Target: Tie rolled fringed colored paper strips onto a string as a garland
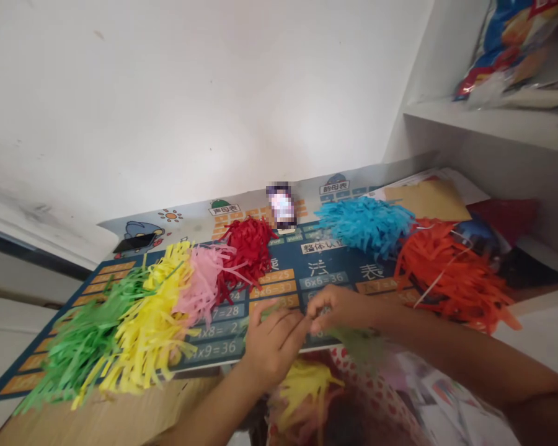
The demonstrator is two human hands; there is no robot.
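The left hand (272,347) and right hand (339,306) meet, their fingertips closed in a pinch on what looks like a limp bunch of green paper strips (360,347), which droops past the near edge of a laminated multiplication chart (325,272). The strips look very light, soft and easily torn, so the gathered end seems the place to hold them. Across the chart lie a green tuft (81,334), yellow tuft (151,322), pink tuft (202,282), red tuft (246,251), blue tuft (365,226) and orange tuft (451,275).
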